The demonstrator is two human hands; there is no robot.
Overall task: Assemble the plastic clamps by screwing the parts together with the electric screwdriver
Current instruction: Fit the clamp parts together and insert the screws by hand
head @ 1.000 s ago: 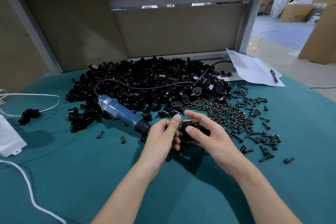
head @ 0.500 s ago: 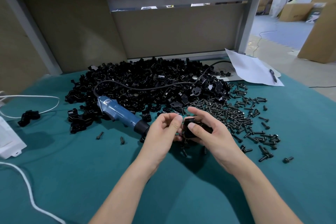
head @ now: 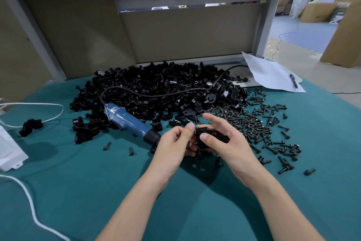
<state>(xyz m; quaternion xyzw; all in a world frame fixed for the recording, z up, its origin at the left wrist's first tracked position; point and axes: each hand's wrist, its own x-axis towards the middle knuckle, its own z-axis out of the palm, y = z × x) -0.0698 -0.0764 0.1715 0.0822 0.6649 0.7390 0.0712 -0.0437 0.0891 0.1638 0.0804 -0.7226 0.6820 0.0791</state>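
Note:
Both hands meet over the green mat around a black plastic clamp (head: pixel 215 135). My right hand (head: pixel 228 144) grips it, thumb pressed on top and fingers curled under. My left hand (head: pixel 173 146) pinches the clamp's left end with thumb and curled fingers; what lies between those fingers is hidden. The blue electric screwdriver (head: pixel 129 121) lies on the mat left of my hands, its black nose toward my left hand and nobody holding it. A big heap of black clamp parts (head: pixel 156 88) is behind it. Black screws (head: pixel 259 125) are scattered to the right.
The screwdriver's black cable (head: pixel 156 95) runs over the heap. A white box (head: pixel 9 149) and white cords (head: pixel 31 209) lie at the left. One assembled clamp (head: pixel 31 126) sits alone at the left. A paper sheet with a pen (head: pixel 273 75) lies at the back right.
My left forefinger, stretched over the clamp a second ago, has curled in beside the thumb. The right hand turned the clamp slightly. The screwdriver stayed put.

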